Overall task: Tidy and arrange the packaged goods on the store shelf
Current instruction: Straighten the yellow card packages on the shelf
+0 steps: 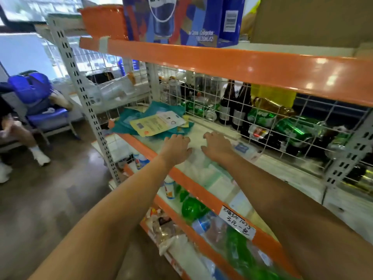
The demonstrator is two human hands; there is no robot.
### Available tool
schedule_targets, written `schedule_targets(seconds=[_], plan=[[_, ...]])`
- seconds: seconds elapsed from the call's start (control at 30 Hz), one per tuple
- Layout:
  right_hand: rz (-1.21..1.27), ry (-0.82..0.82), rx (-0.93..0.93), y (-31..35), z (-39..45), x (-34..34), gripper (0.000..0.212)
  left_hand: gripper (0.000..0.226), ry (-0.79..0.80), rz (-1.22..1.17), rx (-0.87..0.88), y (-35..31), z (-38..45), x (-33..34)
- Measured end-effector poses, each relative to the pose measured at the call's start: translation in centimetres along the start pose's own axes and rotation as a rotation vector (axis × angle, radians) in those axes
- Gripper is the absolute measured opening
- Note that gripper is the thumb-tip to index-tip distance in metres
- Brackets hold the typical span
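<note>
Both my hands reach onto the middle shelf [282, 176], which has an orange front edge. My left hand [177, 147] and my right hand [217, 145] lie side by side, palms down, on clear plastic packs of white goods [199, 168] lying flat on the shelf. Whether the fingers curl round a pack is blurred. A small pack with a blue label [243, 149] lies just right of my right hand. A heap of flat teal and yellow packets [155, 122] sits at the shelf's left end, just beyond my left hand.
A white wire grid [232, 102] backs the shelf; behind it lie green cans and dark bottles [286, 126]. A blue drinks carton [181, 19] stands on the shelf above. Lower shelves hold bottles and bags, with a handwritten price tag [237, 222]. A seated person [18, 130] is at left.
</note>
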State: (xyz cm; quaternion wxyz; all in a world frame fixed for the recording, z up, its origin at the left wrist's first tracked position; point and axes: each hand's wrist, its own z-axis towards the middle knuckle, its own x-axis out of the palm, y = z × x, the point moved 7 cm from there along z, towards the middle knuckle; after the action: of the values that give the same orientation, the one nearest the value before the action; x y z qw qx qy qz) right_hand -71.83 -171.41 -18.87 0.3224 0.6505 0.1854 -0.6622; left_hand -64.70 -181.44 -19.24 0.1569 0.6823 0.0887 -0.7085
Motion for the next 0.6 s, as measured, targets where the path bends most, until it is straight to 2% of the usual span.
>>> schedule_targets(seconds=[0.3, 0.5, 0.6], plan=[[-0.010, 0.077, -0.003, 3.1, 6.5, 3.5, 0.046, 0.043, 0.059, -0.003, 0.005, 5.8, 5.4, 2.3], [0.021, 0.033, 0.102, 5.1, 11.1, 4.3, 0.039, 0.047, 0.084, 0.030, 0.044, 10.7, 9.9, 2.8], [0.012, 0.030, 0.146, 5.8, 12.6, 4.8, 0.036, 0.058, 0.094, 0.052, 0.042, 12.9, 11.7, 2.9]])
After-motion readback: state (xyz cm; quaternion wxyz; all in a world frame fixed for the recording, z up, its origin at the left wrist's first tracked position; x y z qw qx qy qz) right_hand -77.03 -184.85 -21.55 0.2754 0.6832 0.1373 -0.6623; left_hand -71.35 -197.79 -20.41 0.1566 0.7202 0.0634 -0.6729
